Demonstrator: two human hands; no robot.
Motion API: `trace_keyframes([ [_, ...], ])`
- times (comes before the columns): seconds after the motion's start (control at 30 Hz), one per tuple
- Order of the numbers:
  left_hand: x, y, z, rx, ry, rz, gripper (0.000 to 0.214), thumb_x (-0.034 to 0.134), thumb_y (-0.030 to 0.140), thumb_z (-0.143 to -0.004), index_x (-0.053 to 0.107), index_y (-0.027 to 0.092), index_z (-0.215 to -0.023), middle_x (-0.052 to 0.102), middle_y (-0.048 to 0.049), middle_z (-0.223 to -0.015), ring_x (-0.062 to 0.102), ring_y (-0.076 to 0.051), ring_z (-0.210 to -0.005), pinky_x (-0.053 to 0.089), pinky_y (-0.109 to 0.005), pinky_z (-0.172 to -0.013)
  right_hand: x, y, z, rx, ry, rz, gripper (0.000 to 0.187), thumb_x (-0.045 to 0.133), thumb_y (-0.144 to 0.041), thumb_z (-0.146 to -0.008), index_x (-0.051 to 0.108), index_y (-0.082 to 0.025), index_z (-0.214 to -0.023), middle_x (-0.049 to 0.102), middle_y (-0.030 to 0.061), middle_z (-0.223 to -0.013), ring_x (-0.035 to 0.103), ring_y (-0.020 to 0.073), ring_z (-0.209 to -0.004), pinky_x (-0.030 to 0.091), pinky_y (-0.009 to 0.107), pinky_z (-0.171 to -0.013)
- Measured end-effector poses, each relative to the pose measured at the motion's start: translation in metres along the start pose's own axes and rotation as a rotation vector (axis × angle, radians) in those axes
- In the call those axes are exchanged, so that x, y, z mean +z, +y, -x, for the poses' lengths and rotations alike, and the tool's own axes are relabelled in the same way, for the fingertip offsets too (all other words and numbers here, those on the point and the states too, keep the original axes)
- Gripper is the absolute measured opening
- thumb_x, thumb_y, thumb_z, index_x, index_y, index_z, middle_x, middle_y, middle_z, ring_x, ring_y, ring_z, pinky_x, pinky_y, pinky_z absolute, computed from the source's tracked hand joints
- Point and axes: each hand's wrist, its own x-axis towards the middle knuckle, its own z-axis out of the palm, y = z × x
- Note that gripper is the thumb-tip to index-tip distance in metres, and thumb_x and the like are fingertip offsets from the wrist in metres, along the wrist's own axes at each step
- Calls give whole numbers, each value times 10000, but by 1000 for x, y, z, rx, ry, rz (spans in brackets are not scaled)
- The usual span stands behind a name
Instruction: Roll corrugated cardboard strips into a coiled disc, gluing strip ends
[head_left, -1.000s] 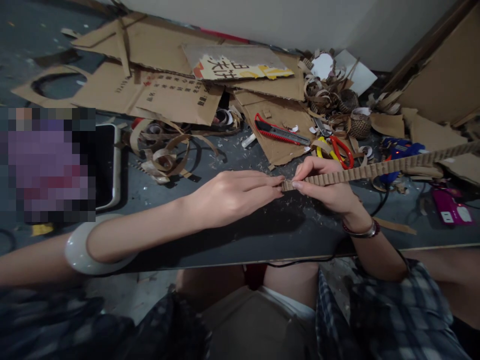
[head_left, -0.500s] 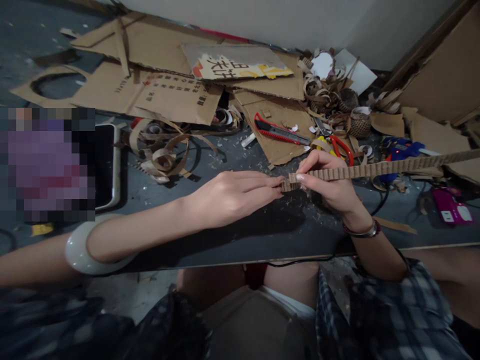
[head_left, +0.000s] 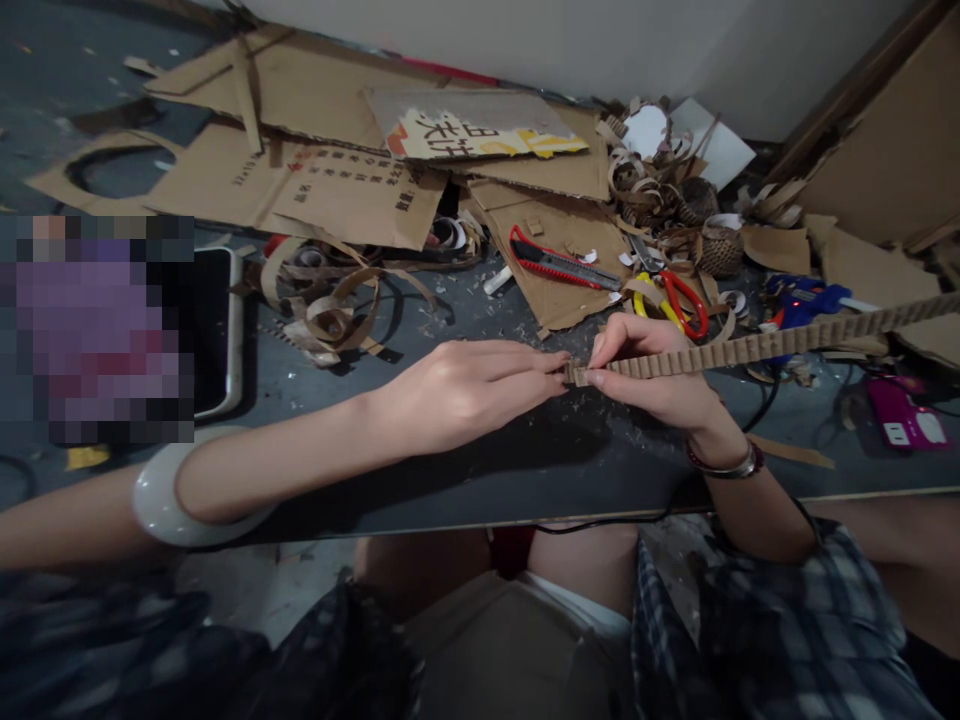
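A long strip of corrugated cardboard (head_left: 757, 347) with its ridged flutes exposed runs from the right edge of the view to the middle of the dark table. My right hand (head_left: 652, 378) pinches it between thumb and fingers. My left hand (head_left: 465, 392) comes in from the left, and its fingertips hold the strip's short end, right against my right fingers. A pale bangle (head_left: 176, 490) circles my left forearm, and a bracelet (head_left: 724, 462) sits on my right wrist.
Behind my hands lie a red utility knife (head_left: 562, 265), red-handled scissors (head_left: 671, 305), a blue glue gun (head_left: 799, 302) and curled cardboard strips (head_left: 326, 310). Large cardboard sheets (head_left: 352, 195) cover the back. A pixelated object (head_left: 97, 330) stands at left.
My right hand has dropped a little and sits lower on the strip than half a second ago. The strip's free end has shifted slightly. My left hand stays nearly still.
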Motion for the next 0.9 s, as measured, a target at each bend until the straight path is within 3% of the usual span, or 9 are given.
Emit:
trace_keyframes([
  [0.13, 1, -1, 1, -5, 21, -4, 110, 521, 161, -920, 624, 147, -958, 715, -65, -1016, 683, -131, -941, 529, -203, -890, 1, -2, -1, -19, 16, 20, 137, 697, -163, -722, 561, -171, -706, 552, -29, -669, 491, 86, -593, 372, 234, -541],
  [0.33, 2, -1, 0, -4, 30, -15, 93, 541, 176, -915, 629, 148, -913, 719, -59, -1014, 692, -129, -900, 543, -206, -874, 0, 3, -4, -28, 200, -5, 175, 742, -179, -699, 567, -176, -686, 573, -42, -652, 498, 72, -581, 370, 213, -527],
  [0.57, 0, 0, 0, -11, 22, -13, 113, 523, 172, -924, 633, 145, -917, 720, -61, -1018, 692, -127, -912, 529, -197, -894, 2, 2, -2, -5, 130, -64, 214, 780, -224, -680, 573, -180, -709, 587, -48, -666, 503, 63, -556, 382, 208, -512],
  [0.9, 1, -1, 1, -8, 22, -8, 115, 509, 172, -931, 616, 175, -972, 723, -49, -1010, 690, -126, -936, 535, -195, -890, 6, 3, -4, 64, 144, -22, 252, 791, -240, -654, 549, -171, -665, 581, -37, -648, 475, 73, -565, 366, 213, -514],
])
